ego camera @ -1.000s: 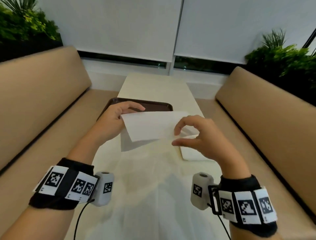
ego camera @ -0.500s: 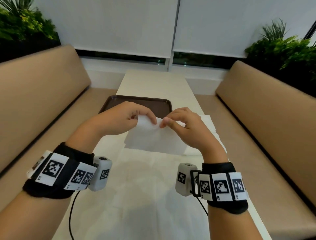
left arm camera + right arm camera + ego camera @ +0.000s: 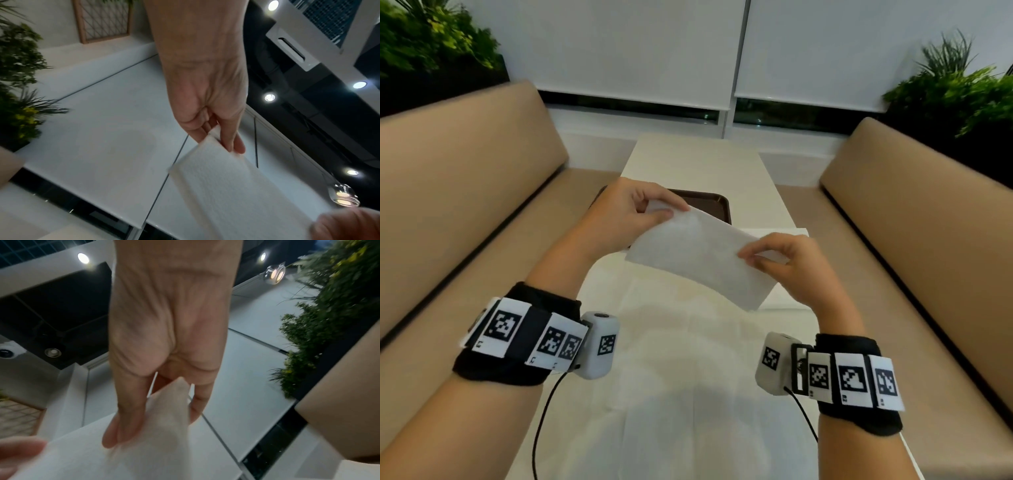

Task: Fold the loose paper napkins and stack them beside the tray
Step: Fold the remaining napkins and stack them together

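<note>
Both hands hold 1 white, folded rectangular paper napkin [image 3: 698,253] in the air above the long white desk [image 3: 698,164], its long side running from upper left to lower right. The left hand [image 3: 619,216] pinches the napkin's far left corner between thumb and curled fingers [image 3: 674,202]; the left wrist view shows the same corner [image 3: 213,138] caught between the thumb and the fingers, with the sheet [image 3: 236,186] stretching away toward the other hand. The right hand [image 3: 791,267] pinches the napkin's right end, thumb and fingers pressed together on the paper; in the right wrist view the paper [image 3: 164,410] bunches up between thumb and fingers [image 3: 121,423].

Behind the left hand, on the desk's left side, lies a dark brown rectangular plastic tray [image 3: 709,202], partly hidden by the hand and the napkin. Flat white paper napkins [image 3: 787,298] lie on the desk just right of the tray, under the right hand, and more unfolded white paper [image 3: 688,377] covers the near part of the desk. Tan upholstered benches [image 3: 465,164] flank the desk on both sides, with green plants [image 3: 955,89] behind them.
</note>
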